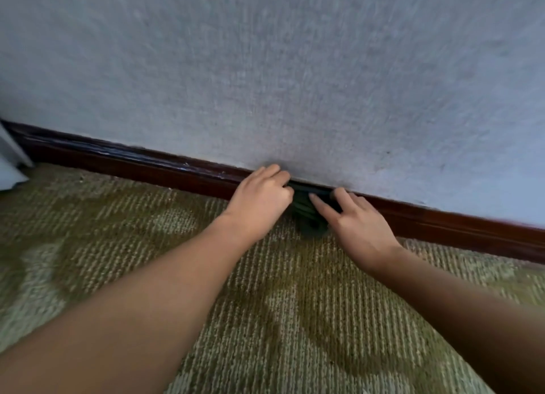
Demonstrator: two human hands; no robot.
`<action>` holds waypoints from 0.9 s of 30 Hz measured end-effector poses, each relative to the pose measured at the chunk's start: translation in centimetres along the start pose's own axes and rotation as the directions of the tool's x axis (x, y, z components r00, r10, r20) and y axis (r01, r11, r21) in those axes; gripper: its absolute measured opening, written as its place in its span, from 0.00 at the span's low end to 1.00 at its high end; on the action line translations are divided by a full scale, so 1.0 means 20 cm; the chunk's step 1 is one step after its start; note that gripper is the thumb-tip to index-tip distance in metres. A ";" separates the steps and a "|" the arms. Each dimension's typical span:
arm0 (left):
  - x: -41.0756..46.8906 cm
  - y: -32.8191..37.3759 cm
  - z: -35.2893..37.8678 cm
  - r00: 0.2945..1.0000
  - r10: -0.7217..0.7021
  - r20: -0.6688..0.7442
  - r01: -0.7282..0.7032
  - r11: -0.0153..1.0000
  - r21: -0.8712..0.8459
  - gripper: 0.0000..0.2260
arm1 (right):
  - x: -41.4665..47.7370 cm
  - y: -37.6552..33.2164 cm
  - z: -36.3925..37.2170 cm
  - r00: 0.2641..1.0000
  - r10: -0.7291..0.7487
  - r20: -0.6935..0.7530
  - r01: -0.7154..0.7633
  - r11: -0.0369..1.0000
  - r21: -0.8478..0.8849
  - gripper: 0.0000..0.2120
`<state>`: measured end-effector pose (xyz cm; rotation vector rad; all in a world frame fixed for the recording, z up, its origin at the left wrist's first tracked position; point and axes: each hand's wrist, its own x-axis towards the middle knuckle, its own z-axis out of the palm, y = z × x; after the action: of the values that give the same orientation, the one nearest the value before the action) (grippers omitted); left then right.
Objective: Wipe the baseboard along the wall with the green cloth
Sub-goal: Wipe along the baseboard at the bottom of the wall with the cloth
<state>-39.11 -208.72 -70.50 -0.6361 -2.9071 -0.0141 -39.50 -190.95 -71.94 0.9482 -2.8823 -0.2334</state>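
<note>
Olive patterned carpet [265, 320] is running up to the dark baseboard [147, 163]. Green cloth [306, 215] is sitting bunched against the baseboard. Left hand [259, 199] is curling its fingers round the cloth; right hand [358, 216] is pressing it with straight, spread fingers. Grey textured wall [295, 69] is rising above the baseboard.

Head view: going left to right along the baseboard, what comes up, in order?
In order: white object at the left edge → bare baseboard → left hand → green cloth → right hand → more baseboard out to the right edge.
</note>
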 end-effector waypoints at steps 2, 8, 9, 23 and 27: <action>0.00 0.00 0.02 0.997 -0.041 0.061 0.040 0.999 0.022 0.11 | 0.00 0.00 0.01 1.000 0.006 0.020 -0.006 1.000 0.017 0.32; 0.02 0.03 -0.01 0.987 -0.094 0.131 0.090 0.995 0.035 0.13 | 0.02 0.02 0.00 0.999 -0.020 -0.026 0.020 1.000 0.023 0.33; 0.02 0.03 -0.01 0.984 -0.111 0.138 0.107 0.994 0.031 0.13 | 0.03 0.02 0.00 0.999 -0.025 -0.026 0.025 0.999 0.022 0.33; -0.05 0.12 0.00 0.996 0.086 0.008 -0.086 0.995 0.057 0.10 | -0.06 0.01 0.00 0.996 0.035 -0.079 -0.039 0.998 -0.043 0.33; 0.00 0.11 0.02 0.991 0.118 -0.058 -0.114 0.992 0.061 0.09 | -0.07 0.04 -0.01 0.993 0.063 -0.095 -0.068 0.997 -0.047 0.33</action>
<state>-38.30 -206.73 -70.87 -0.7793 -2.7957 0.0632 -38.92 -189.47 -71.62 0.8314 -2.8029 -0.2485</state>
